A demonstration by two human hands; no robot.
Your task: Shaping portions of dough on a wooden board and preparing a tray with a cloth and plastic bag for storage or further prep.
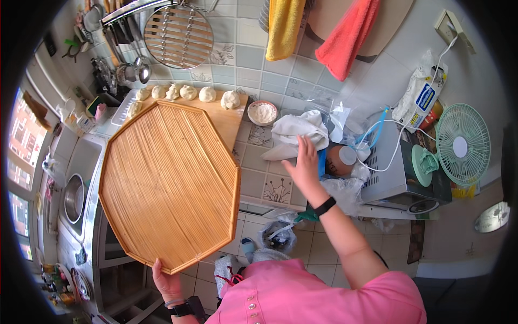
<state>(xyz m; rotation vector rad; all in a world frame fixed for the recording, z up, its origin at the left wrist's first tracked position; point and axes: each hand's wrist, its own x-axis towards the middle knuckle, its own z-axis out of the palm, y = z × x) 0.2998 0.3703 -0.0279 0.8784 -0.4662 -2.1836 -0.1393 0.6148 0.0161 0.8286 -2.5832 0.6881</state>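
My left hand [166, 281] grips the near corner of an octagonal tray of thin wooden slats [170, 182], thumb on its upper face. The tray is held up over the counter's front and covers part of a wooden board [228, 125]. Several lumps of dough [207, 94] sit along the board's far side. My right hand [305, 170] is empty with its fingers apart, at the near edge of a crumpled white cloth [303, 129]; whether the fingertips touch it I cannot tell. A bowl of white flour-like powder [262, 112] stands between board and cloth.
A brown jar [341, 160], plastic bags and a microwave oven [394, 162] crowd the counter's right. A green fan [460, 146] stands beyond. At left is a sink with a metal basin [75, 198]. A lined bin [278, 237] is on the floor. Towels [285, 28] hang above.
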